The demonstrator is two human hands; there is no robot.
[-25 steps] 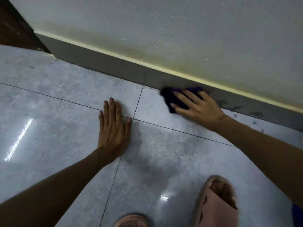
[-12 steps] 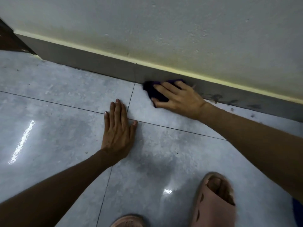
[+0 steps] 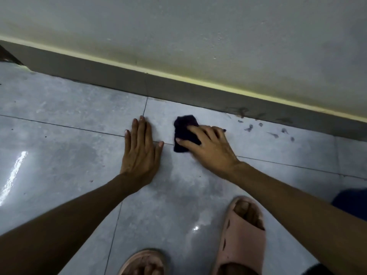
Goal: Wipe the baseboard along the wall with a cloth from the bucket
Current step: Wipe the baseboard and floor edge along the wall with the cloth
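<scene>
A grey baseboard (image 3: 119, 80) with a pale yellow top edge runs along the foot of the white wall (image 3: 198, 26), from upper left down to the right. A dark purple cloth (image 3: 183, 129) lies bunched on the floor tile, a short way in front of the baseboard. My right hand (image 3: 208, 145) rests on the cloth with fingers spread over it, gripping it. My left hand (image 3: 141, 151) lies flat on the floor, palm down, fingers together, just left of the cloth. No bucket is in view.
Dark smudges (image 3: 258, 124) mark the baseboard and floor to the right of the cloth. My feet in pink slippers (image 3: 241, 235) stand at the bottom. Glossy grey floor tiles (image 3: 59, 155) spread left. A dark door frame corner (image 3: 8, 56) sits at far left.
My right hand has pulled the cloth off the baseboard and down onto the floor tile, closer to my left hand. The view has shifted left along the wall.
</scene>
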